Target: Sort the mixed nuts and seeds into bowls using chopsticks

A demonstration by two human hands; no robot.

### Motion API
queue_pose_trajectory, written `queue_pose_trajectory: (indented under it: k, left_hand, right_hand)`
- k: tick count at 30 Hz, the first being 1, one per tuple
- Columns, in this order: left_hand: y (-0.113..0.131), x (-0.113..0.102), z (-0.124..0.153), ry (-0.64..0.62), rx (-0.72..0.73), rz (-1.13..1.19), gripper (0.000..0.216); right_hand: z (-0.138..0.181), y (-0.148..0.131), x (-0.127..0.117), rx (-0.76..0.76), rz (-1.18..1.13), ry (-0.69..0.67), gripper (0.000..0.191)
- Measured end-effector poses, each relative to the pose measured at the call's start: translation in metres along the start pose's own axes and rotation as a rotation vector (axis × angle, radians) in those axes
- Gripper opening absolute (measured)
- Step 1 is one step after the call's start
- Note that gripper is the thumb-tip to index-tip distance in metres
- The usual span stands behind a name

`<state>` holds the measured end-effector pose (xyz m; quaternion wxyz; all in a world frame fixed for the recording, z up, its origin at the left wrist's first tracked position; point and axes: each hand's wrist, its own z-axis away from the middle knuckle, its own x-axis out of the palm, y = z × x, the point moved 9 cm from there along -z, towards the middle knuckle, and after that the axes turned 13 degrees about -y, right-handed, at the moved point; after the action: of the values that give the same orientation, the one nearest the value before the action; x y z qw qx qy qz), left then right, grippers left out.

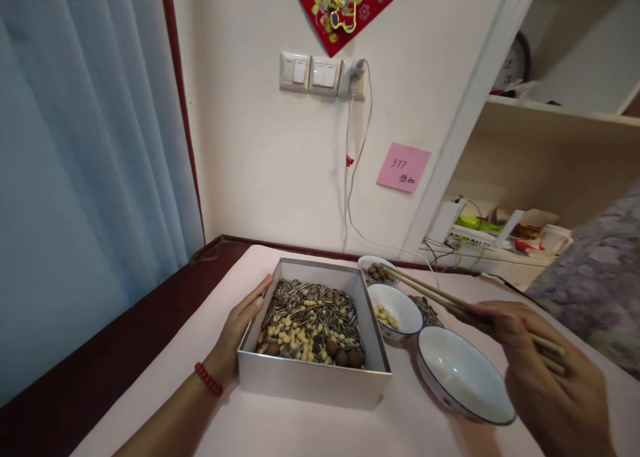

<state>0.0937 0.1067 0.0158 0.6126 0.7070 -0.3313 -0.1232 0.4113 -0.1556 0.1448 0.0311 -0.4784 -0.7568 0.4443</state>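
Note:
My left hand [240, 327] lies with outstretched fingers against the left wall of a square, pale-sided box [315, 380]. Inside the box is a mix of striped sunflower seeds [320, 297], pale yellow, peanut-like pieces [293, 337] and brown round nuts [342, 357]. In my right hand [550, 370] is a pair of wooden chopsticks [440, 295], their tips reaching the far bowl [361, 262], which holds brown nuts [380, 272]. I cannot tell whether the tips grip a nut. A middle bowl [407, 307] has several yellow pieces [386, 315] in it.
A bare-bottomed white bowl [465, 373] with a blue rim stands nearest my right hand. Loose sunflower seeds [426, 310] lie on the pink tabletop cover [300, 423] beside the middle bowl. A white cable [395, 247] runs down the wall behind the bowls. Shelves are at the right.

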Motion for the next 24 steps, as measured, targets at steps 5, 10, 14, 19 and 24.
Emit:
queue_pose_trajectory:
  k: [5,10,14,19,24]
  left_hand:
    - [0.001,0.001,0.001,0.009,-0.017,0.002,0.056]
    - [0.001,0.000,0.002,0.020,-0.024,-0.007,0.056]
    - [0.001,0.000,0.000,0.014,0.004,-0.007,0.052]
    - [0.000,0.000,0.001,0.009,0.010,0.014,0.053]
    - [0.001,0.000,0.003,0.024,0.020,0.030,0.055]
  right_hand:
    - [0.006,0.051,-0.041,0.204,0.039,0.121,0.044]
    - [0.003,0.064,-0.034,0.228,0.030,0.075,0.044]
    - [-0.001,0.034,-0.010,0.090,-0.021,0.018,0.036]
    - [-0.004,-0.013,0.055,-0.105,-0.088,-0.221,0.026]
    - [-0.004,-0.042,0.130,-0.175,-0.154,-0.483,0.024]
